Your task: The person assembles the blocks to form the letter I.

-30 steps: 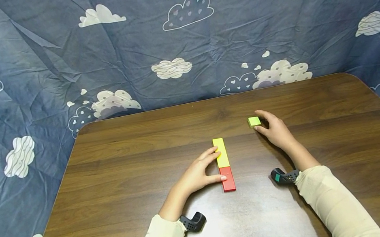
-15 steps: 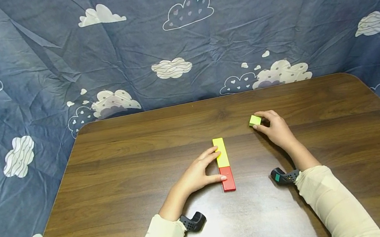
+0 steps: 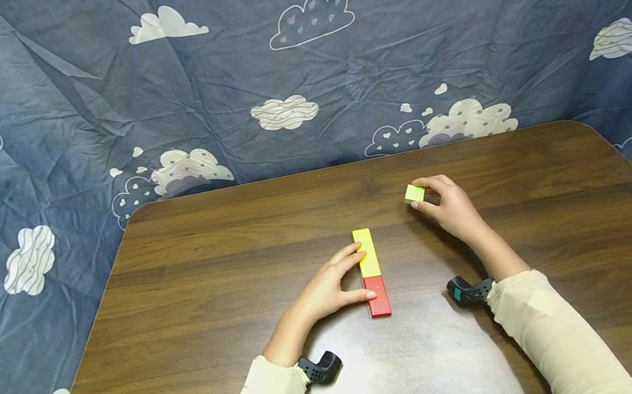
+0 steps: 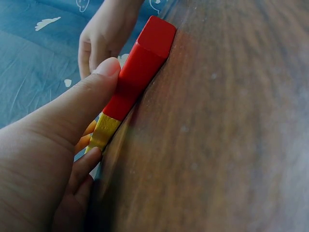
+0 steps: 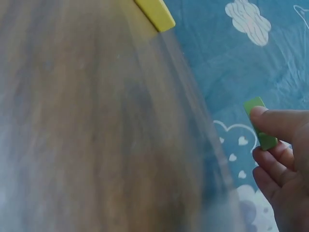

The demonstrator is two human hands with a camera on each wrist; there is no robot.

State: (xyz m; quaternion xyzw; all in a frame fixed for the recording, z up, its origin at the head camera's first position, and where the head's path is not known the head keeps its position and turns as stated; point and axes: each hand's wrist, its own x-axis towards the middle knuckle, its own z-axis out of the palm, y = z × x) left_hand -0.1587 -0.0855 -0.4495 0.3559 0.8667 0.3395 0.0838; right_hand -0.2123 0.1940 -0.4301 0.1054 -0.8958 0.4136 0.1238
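Observation:
A yellow block (image 3: 366, 244) and a red block (image 3: 380, 305) lie end to end in one line on the table. My left hand (image 3: 322, 290) rests against their left side, fingertips on the yellow one and thumb on the red one. In the left wrist view that thumb presses the side of the red block (image 4: 140, 67). Farther back and to the right, my right hand (image 3: 454, 212) pinches a small light-green block (image 3: 414, 194) between thumb and fingers. The right wrist view shows the green block (image 5: 263, 133) held up, well apart from the yellow block (image 5: 157, 13).
The brown wooden table (image 3: 224, 238) has rounded far corners. Behind it hangs a blue cloth (image 3: 235, 66) printed with white clouds. A black wrist device (image 3: 322, 368) sits on the left wrist and another black device (image 3: 468, 290) on the right.
My right hand has taken hold of the green block, tilted and lifted it, and moved it slightly left and away from me. The left hand stays on the yellow and red blocks.

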